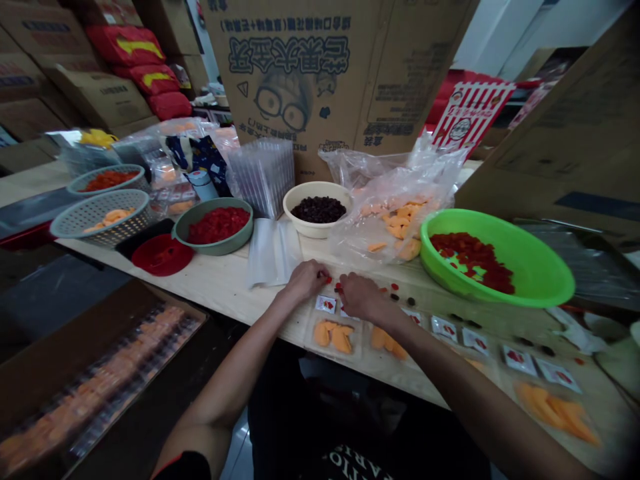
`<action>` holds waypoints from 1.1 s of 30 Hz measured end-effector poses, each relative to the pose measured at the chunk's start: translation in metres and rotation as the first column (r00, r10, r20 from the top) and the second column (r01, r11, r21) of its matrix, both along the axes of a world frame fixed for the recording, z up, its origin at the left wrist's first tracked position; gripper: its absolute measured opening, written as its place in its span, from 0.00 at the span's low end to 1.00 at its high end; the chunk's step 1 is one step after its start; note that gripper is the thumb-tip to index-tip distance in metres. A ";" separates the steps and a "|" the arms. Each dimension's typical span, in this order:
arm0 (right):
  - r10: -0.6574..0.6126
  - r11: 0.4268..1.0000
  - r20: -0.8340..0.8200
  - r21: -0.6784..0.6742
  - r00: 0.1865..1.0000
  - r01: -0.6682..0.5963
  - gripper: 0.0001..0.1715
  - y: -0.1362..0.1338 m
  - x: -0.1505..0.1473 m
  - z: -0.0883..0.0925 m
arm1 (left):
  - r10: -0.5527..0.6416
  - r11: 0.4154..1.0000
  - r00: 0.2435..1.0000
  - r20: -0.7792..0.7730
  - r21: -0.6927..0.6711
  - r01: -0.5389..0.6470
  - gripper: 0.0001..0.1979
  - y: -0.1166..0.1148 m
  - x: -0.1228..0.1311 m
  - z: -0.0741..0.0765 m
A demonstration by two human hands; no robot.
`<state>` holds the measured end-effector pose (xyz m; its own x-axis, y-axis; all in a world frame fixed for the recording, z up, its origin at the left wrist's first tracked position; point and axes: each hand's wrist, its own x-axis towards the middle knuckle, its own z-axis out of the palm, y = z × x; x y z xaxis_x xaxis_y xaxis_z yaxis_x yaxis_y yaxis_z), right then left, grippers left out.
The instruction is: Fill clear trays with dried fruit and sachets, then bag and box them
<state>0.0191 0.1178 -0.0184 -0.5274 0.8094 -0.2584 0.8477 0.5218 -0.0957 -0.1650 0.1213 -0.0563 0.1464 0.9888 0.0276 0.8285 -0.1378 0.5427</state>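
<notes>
My left hand (306,280) is over the clear plastic trays at the table's front edge, thumb and fingers pinched together. A small red piece (329,280) shows at its fingertips, with something dark beside it. Close by on the right, my right hand (359,293) is closed, fingers bent down; a bit of red shows at its tips, and the fingers partly hide what they hold. Below the hands, one tray holds orange wedge-shaped pieces (333,335) and a small white sachet (325,305). Further right along the row are more sachets (475,341), dark round pieces (411,301) and orange wedges (557,410).
Behind my hands stand a cream bowl (317,230) of dark pieces and an open plastic bag (350,230) of orange ones. A green basin (545,273) of red pieces is right; a grey-green bowl (245,235) and red dish (163,257) are left. A large carton (370,87) rises behind.
</notes>
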 end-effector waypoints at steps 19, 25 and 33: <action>-0.286 0.957 -0.432 -0.180 0.856 0.228 0.15 0.052 0.080 0.017 | -0.239 0.971 0.963 -0.126 -0.015 0.239 0.06 0.009 0.027 0.015; -0.315 0.949 -0.468 -0.149 0.826 0.277 0.14 0.046 0.114 0.018 | -0.233 0.972 0.968 -0.089 -0.004 0.233 0.06 0.013 0.023 0.015; -0.164 0.985 -0.240 0.005 0.957 0.170 0.17 0.034 0.114 -0.005 | -0.338 0.939 0.939 0.057 -0.049 0.341 0.06 -0.020 -0.008 0.009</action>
<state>0.1336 0.1514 -0.0235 -0.4282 0.8957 -0.1199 0.8771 0.3800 -0.2937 -0.1725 0.1015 -0.0473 0.4736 0.8806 -0.0128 0.7111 -0.3738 0.5955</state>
